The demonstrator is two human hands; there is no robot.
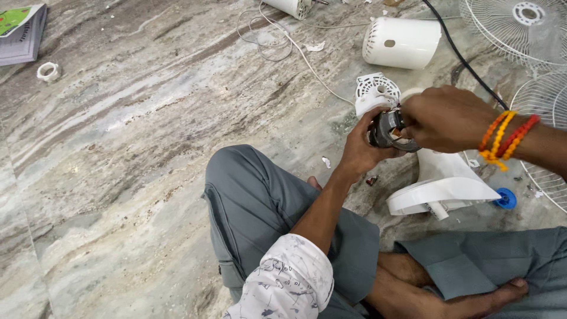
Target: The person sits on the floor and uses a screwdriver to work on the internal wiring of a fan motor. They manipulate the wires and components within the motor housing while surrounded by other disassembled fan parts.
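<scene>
Basically, the dark round metal fan motor with copper windings [387, 130] was held up off the floor between both hands, just above the person's lap, probably so both ends could be reached. The left hand [360, 147] cupped it from below and behind, fingers curled tight around the casing to steady it. The right hand [446, 118] came in from the right, fingers pinched together on the motor's front end; exactly what they gripped there was hidden. Orange and red thread bands [505, 139] sat on the right wrist.

A white vented plastic motor mount [375, 91] was touching the motor's back, seemingly attached. Just under the hands lay the white plastic fan stand neck [443, 186], tipped on its side, with a small blue plastic cap [506, 198] beside it. Further out, a white cylindrical rear motor cover [401, 41] lay on the grey marble floor [118, 147], parked within reach. White wire fan grilles [531, 29] lay at right, a black cable [460, 56] ran past them, and a white plastic ring [48, 71] sat well apart at left.
</scene>
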